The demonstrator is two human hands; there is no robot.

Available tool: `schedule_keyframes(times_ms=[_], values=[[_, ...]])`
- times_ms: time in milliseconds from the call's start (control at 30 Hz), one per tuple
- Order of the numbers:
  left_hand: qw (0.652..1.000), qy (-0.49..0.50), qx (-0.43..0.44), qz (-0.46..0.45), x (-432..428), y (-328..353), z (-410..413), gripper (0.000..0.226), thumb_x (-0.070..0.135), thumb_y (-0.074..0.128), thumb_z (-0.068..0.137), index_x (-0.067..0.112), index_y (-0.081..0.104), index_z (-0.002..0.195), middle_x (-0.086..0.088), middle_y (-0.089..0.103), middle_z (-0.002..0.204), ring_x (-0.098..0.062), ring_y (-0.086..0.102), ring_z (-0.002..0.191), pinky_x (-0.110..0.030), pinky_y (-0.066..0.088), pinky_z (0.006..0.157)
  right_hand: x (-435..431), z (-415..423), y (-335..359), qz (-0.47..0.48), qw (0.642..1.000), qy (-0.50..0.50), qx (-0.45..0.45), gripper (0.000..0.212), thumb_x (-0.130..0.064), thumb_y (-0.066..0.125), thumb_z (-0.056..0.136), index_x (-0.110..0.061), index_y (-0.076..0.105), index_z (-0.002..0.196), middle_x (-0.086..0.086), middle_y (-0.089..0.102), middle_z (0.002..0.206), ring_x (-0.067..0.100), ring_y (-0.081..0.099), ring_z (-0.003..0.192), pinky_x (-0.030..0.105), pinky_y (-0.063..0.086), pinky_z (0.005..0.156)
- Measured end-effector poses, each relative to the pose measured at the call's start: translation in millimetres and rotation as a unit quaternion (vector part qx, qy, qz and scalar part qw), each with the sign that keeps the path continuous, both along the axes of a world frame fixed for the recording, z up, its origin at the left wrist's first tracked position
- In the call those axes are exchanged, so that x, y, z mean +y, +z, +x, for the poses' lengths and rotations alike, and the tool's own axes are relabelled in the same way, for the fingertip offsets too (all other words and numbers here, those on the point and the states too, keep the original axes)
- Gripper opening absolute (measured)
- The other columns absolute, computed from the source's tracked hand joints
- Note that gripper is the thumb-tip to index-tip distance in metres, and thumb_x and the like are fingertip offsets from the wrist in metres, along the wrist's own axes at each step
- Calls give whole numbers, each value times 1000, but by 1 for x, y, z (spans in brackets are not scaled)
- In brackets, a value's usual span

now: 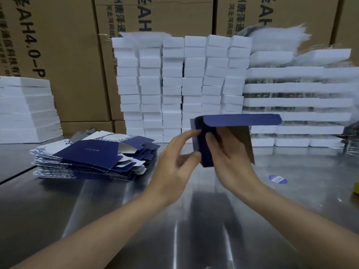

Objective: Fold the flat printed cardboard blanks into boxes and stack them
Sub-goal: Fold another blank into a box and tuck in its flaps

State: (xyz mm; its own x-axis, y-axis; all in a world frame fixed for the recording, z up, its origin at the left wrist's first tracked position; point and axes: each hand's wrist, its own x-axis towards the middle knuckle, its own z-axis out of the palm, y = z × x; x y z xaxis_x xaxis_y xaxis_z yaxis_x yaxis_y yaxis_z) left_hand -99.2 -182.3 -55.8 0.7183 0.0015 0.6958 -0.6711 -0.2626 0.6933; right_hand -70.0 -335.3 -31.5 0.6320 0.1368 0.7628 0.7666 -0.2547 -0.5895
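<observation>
The shiny steel table (116, 220) leaves open room in front, and stacked white blocks (174, 84) wall off its back. A thick pile of flat blue-and-white printed cardboard blanks (93, 158) waits at the left, and I see no finished printed box. The half-folded dark blue cardboard box (205, 152) is held above the table: the right hand (231, 162) grips it and the left hand (174, 162) pinches its edge.

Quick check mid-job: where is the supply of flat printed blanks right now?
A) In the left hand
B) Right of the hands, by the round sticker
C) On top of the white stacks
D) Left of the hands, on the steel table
D: the pile of flat blanks lies on the steel table, left of the left hand. That hand and the right hand both hold a half-folded box.
</observation>
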Motion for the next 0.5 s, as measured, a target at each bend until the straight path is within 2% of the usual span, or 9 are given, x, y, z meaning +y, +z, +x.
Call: schedule_keyframes(times_ms=[67,167,233,267,333,400,433,500], values=[[997,9,49,-66,-2,4,1,39,33,65,100,44,53,136,17,59,142,-23,78,99,-41,62,86,-2,5,-1,-15,1000,22,6,26,-24,44,112,-42,58,123,-12,71,107,15,69,98,51,57,88],[983,-9,126,-132,-1,7,1,44,38,66,103,60,45,135,14,55,143,-31,79,96,-40,65,78,-5,14,-6,-51,997,55,8,34,-18,51,109,-36,54,137,-23,69,122,6,67,116,45,56,100],[976,-4,165,-146,-2,9,2,35,43,64,103,48,52,136,11,60,139,-36,79,92,-41,65,70,-7,20,-8,-71,995,65,9,36,-18,57,106,-35,55,138,-25,68,127,2,65,121,42,55,105],[971,3,184,-150,-2,10,3,28,43,63,104,40,58,131,8,64,135,-37,80,86,-47,66,71,-7,22,-9,-81,994,70,9,38,-17,60,104,-35,56,137,-24,68,128,1,64,123,41,54,107],[966,26,204,-157,1,8,5,17,35,62,106,26,62,120,-3,70,125,-39,79,79,-57,63,75,-6,26,-10,-107,990,88,17,44,-12,64,101,-46,57,129,-25,68,128,-2,63,125,37,53,109],[971,58,190,-137,7,3,10,19,28,62,107,11,62,117,-15,71,120,-37,79,80,-56,65,74,-5,27,-14,-146,987,71,1,56,-11,68,98,-58,52,123,-29,67,125,-6,62,123,35,54,108],[972,66,181,-130,10,2,12,23,26,62,107,6,62,118,-18,72,117,-36,80,81,-53,66,72,-5,28,-16,-168,985,48,-16,58,-12,70,96,-57,51,126,-29,66,126,-4,62,124,36,54,108],[970,70,183,-145,14,-2,16,23,23,62,107,5,64,120,-18,75,112,-34,80,79,-46,67,71,-5,28,-20,-228,971,-16,-65,61,-13,75,91,-43,50,138,-18,63,135,8,61,127,40,53,105]])
